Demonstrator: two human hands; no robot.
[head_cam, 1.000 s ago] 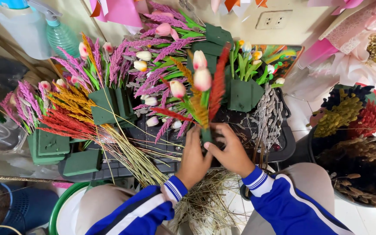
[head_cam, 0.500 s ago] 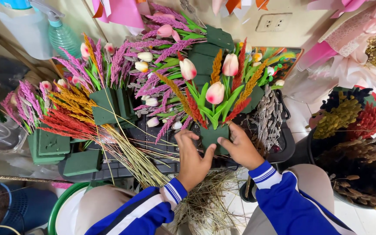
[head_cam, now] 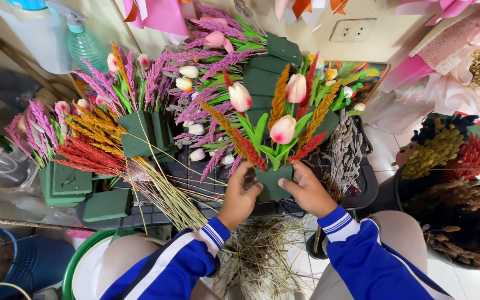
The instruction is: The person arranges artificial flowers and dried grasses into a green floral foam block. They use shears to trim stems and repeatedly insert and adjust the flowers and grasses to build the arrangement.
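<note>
A dark green foam block (head_cam: 273, 183) carries three pink tulips (head_cam: 283, 129), green leaves and orange and red dried spikes, standing upright. My left hand (head_cam: 239, 195) grips the block's left side. My right hand (head_cam: 308, 191) grips its right side. Both arms wear blue sleeves with white stripes. The block is held above a black crate (head_cam: 362, 183), in front of several other finished arrangements.
Loose red and orange dried stems (head_cam: 93, 147) lie at the left on green foam blocks (head_cam: 65, 183). Purple spike and tulip arrangements (head_cam: 195, 66) fill the back. A spray bottle (head_cam: 81, 41) stands at far left. Buckets of dried flowers (head_cam: 451, 166) are at right. Cut stems (head_cam: 262, 255) litter the floor.
The arrangement has turned and tilted from leaning sideways to upright, its tulips now spread apart. Both hands stay on the foam block and have shifted slightly lower.
</note>
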